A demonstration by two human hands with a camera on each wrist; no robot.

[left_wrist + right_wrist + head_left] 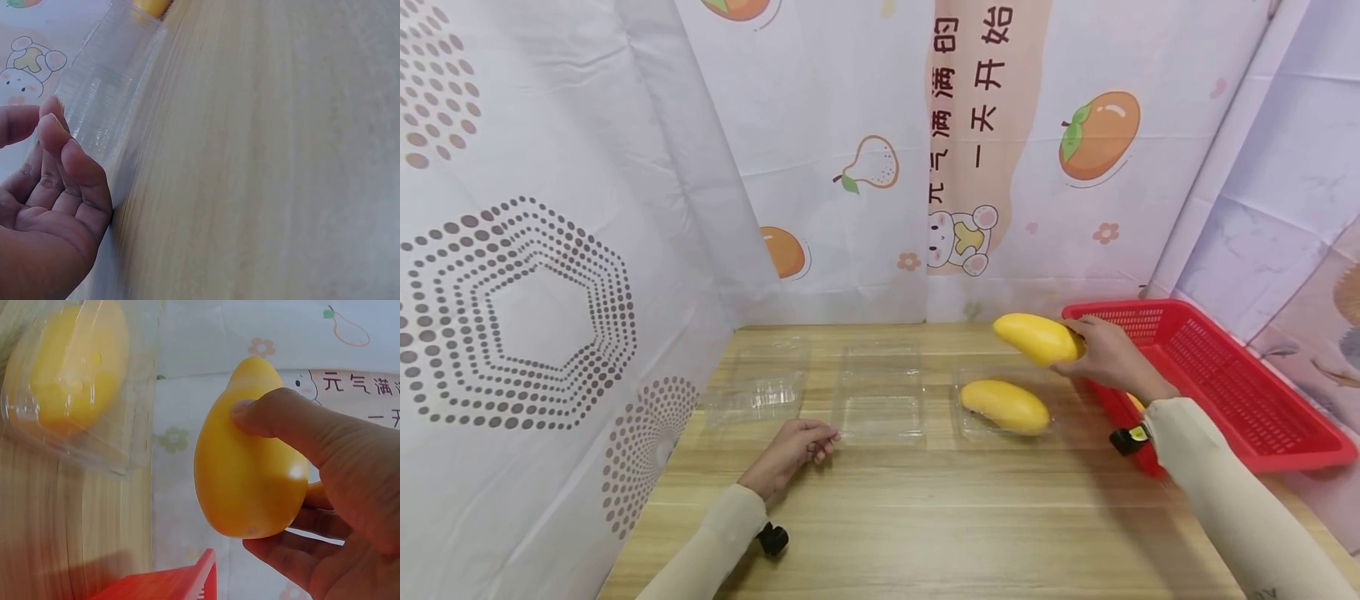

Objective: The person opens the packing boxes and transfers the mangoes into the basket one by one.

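Observation:
A yellow mango (1037, 338) is held up in my right hand (1108, 354), its thumb pressed on one side and fingers round the other. Below it, another mango (1004, 407) lies in a clear plastic container (961, 427). The right wrist view shows the held mango (247, 462) close up, beside the boxed one (78, 369). Loosely curled, my left hand (793, 454) rests low over the table, fingertips right at the near corner of the middle clear container (880, 417). Nothing shows inside its palm in the left wrist view (53, 194).
A red plastic basket (1262, 454) stands at the right, with a bit of yellow (1136, 403) showing by its near wall. Another clear container (752, 400) sits open at the left on the wooden table (925, 517). Printed curtains (820, 100) hang behind and at the sides.

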